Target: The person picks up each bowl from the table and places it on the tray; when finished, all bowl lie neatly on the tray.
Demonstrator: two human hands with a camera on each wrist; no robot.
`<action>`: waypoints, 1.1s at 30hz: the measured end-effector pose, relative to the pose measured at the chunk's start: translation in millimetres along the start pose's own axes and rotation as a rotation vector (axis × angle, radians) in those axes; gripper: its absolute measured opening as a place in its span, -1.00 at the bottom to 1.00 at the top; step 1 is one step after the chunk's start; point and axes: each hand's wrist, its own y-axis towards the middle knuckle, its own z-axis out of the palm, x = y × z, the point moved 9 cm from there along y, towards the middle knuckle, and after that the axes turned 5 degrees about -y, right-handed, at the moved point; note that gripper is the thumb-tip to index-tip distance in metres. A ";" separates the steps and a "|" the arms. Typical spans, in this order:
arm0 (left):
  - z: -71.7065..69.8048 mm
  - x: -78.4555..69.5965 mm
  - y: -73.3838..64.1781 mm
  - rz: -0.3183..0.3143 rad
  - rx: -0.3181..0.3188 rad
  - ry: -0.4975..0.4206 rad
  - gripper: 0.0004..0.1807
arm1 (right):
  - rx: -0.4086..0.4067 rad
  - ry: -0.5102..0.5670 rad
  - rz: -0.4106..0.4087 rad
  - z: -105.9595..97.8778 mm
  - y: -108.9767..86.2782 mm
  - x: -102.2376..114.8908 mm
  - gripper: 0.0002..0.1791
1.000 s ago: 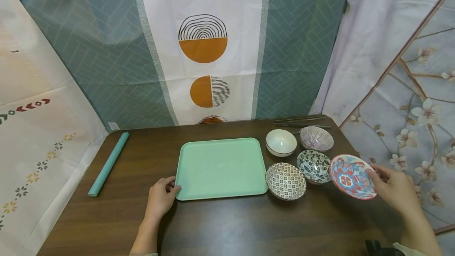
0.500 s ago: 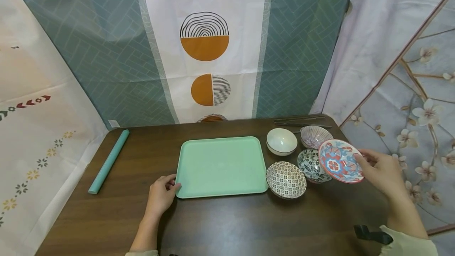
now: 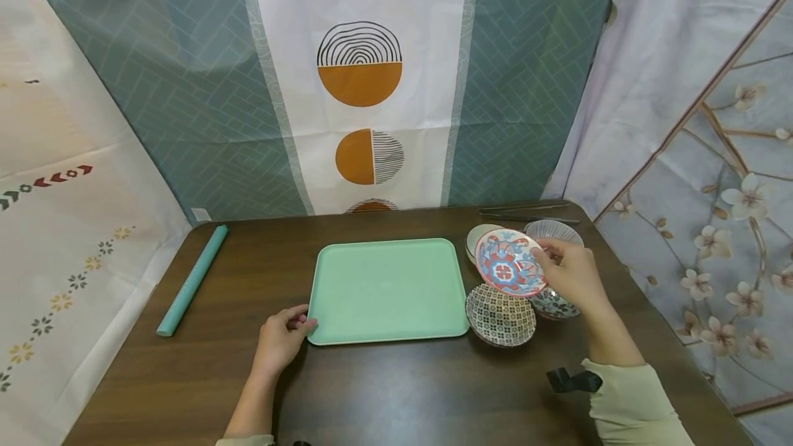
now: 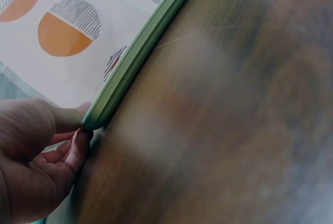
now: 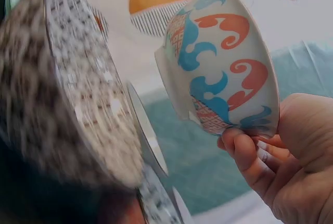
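Observation:
My right hand point(image 3: 575, 275) pinches the rim of a red-and-blue patterned bowl point(image 3: 504, 266), thumb inside and fingers under its outer wall. In the head view this bowl is tilted, its inside facing me, and overlaps a white bowl point(image 3: 478, 234) and a brown-checked bowl point(image 3: 500, 323). The right wrist view shows its swirled outer side point(image 5: 229, 73), with the checked bowl large and blurred at the left. A mint-green tray point(image 3: 387, 291) lies flat at the middle of the table. At its near left corner my left hand point(image 3: 281, 341) pinches the edge, thumb on top and fingers below.
A leaf-patterned bowl point(image 3: 553, 305), partly hidden, and a striped bowl point(image 3: 553, 229) stand behind the right hand. Dark chopsticks point(image 3: 533, 217) lie along the back right edge. On the left is a teal roll point(image 3: 193, 281). Patterned cloths hang around the wooden table point(image 3: 396, 391).
My right hand has carried the red-and-blue bowl leftward and slightly up, from the table's right side to over the white and checked bowls. The left hand stays at the tray's corner.

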 end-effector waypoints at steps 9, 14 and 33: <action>-2.5 6.6 -1.8 -0.036 0.041 -0.047 -0.59 | 0.080 0.185 0.034 54.0 22.8 27.3 -0.69; -4.2 5.3 -5.7 -0.015 0.019 -0.058 -0.62 | 0.117 0.247 0.062 81.8 31.6 45.0 -0.69; -7.1 -0.5 -9.3 -0.014 -0.029 -0.035 -0.66 | 0.227 0.307 0.160 169.0 46.5 99.1 -0.72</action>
